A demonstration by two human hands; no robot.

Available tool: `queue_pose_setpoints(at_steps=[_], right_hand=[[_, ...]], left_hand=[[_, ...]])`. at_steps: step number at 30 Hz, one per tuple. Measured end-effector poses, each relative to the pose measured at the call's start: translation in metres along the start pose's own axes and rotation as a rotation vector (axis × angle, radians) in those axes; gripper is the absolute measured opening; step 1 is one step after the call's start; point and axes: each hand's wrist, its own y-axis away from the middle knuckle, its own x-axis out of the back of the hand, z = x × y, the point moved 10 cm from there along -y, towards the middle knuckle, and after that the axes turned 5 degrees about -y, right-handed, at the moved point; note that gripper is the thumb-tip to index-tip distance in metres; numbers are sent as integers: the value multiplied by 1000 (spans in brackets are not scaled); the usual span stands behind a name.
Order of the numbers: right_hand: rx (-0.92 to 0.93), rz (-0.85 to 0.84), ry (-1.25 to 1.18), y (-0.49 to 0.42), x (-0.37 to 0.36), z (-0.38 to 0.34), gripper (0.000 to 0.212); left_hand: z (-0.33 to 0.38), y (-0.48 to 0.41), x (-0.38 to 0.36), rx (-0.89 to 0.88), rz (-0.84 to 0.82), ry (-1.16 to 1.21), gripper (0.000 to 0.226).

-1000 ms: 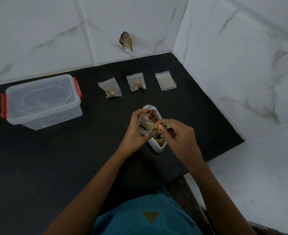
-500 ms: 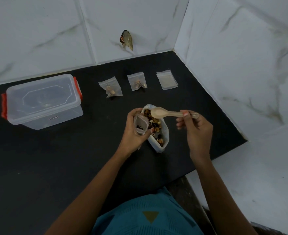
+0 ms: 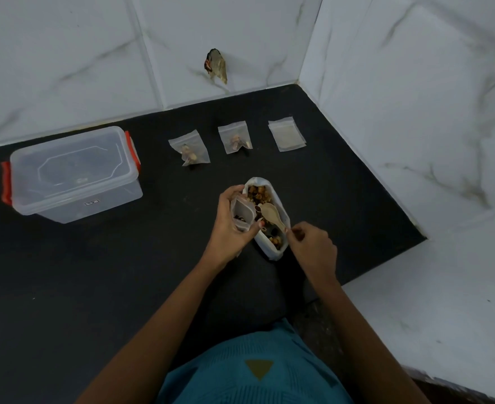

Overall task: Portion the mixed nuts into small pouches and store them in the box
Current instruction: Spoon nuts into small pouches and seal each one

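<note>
A white bag of mixed nuts (image 3: pixel 272 246) lies open on the black counter (image 3: pixel 94 272). My left hand (image 3: pixel 228 225) grips a small clear pouch (image 3: pixel 242 212) with its mouth open and a few nuts inside, right beside the bag. My right hand (image 3: pixel 313 249) pinches the handle end of a pale wooden spoon (image 3: pixel 273 214), whose bowl lies on the nuts in the bag. Two filled pouches (image 3: pixel 189 151) (image 3: pixel 236 140) and a stack of empty pouches (image 3: pixel 286 134) lie further back. The clear box (image 3: pixel 74 173) with red clips stands at the left, lid on.
White marble-look tiled walls (image 3: pixel 415 97) close the counter at the back and right. A brown scrap (image 3: pixel 216 65) sticks to the back wall. The counter's right end drops off at a white ledge (image 3: pixel 429 301).
My right hand lifted the spoon out of the pouch, swung it right, then lowered it into the nut bag. My left hand kept hold of the pouch.
</note>
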Motion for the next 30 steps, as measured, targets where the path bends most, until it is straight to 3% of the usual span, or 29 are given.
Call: queue_pose_setpoints(at_steps=[3, 7, 12, 15, 17, 22, 26, 30], right_hand=[[11, -32, 21, -3, 1, -1, 20], [79, 27, -128, -3, 20, -19, 15], [371, -60, -444, 14, 38, -92, 15], [466, -193, -224, 22, 19, -117, 30], [486, -220, -114, 22, 11, -120, 27], [453, -139, -179, 6, 28, -115, 18], [483, -101, -227, 0, 44, -117, 18], [475, -327, -339, 2, 35, -122, 15]], left_hand=[[3, -1, -1, 7, 5, -7, 70], [6, -1, -2, -4, 5, -6, 71], [14, -3, -5, -48, -12, 14, 70], [16, -3, -7, -34, -23, 53, 71], [16, -5, -5, -32, -30, -6, 74], [22, -6, 2, -2, -188, -4, 83], [33, -13, 25, 36, -92, 109, 44], [35, -18, 48, 31, 109, 95, 31]])
